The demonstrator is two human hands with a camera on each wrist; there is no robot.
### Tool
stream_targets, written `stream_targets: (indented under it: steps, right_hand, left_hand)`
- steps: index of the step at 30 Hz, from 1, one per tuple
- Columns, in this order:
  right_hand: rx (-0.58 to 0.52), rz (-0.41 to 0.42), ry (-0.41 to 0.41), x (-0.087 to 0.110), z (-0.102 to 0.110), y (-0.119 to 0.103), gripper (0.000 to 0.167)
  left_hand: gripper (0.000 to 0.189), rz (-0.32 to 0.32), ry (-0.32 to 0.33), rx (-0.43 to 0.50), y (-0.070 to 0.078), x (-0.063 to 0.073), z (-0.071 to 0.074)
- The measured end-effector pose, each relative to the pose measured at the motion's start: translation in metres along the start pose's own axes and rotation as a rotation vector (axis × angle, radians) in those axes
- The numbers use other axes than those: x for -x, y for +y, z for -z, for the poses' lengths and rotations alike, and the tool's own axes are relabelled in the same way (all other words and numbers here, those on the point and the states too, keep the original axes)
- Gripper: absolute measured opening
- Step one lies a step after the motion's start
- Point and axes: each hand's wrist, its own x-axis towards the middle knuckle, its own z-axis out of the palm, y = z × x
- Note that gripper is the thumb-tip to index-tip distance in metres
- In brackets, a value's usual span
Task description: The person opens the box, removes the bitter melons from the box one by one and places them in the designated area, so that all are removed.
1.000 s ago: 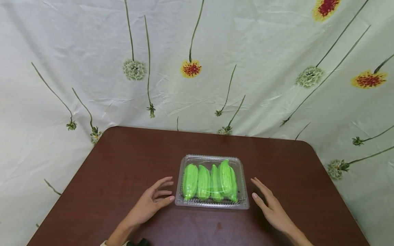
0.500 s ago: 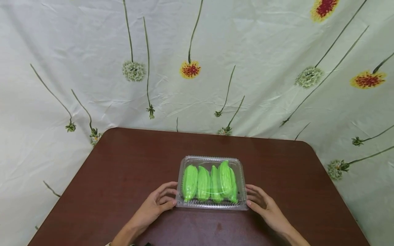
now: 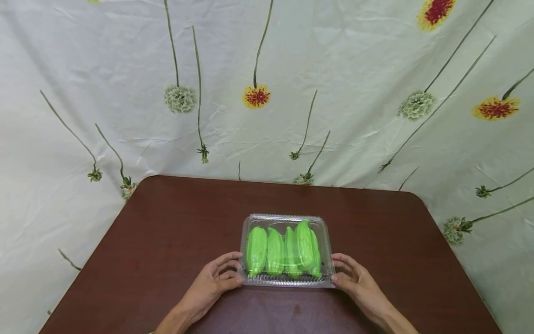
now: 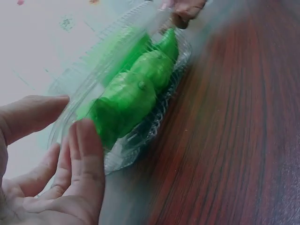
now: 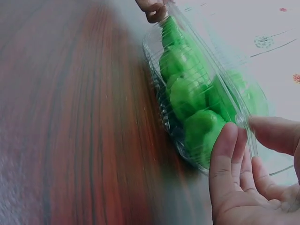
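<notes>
A clear plastic clamshell box (image 3: 288, 283) with a ribbed rim lies closed on the table. Inside are several bright green, ridged vegetables (image 3: 276, 250) resembling bitter melons, side by side. My left hand (image 3: 210, 284) holds the box's near left corner, thumb above the rim and fingers against the side below it. At the near right corner my right hand (image 3: 360, 287) has the same hold. In the left wrist view, the box wall (image 4: 123, 158) runs away from the fingers. The right wrist view shows the thumb at the box's rim (image 5: 240, 110).
The dark reddish-brown table (image 3: 187, 218) has rounded far corners. Behind it hangs a white curtain (image 3: 354, 55) printed with dandelions and red-yellow flowers, reaching down along both sides of the table.
Both hands have come inward from beside the box and taken hold of its near corners. The whole scene has shifted slightly down in view; the box stays in about the same place.
</notes>
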Motion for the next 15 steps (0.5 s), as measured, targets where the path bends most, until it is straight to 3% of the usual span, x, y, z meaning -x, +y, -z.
stream_targets:
  steps: [9, 15]
  right_hand:
    - [-0.030, -0.135, 0.037, 0.002, -0.004, -0.005, 0.062]
    - [0.083, -0.146, 0.109, 0.001, -0.010, -0.004, 0.071]
  left_hand:
    - [0.066, 0.005, 0.174, -0.108, -0.001, -0.003, -0.013]
    - [0.061, -0.042, 0.246, -0.149, -0.004, -0.005, -0.020]
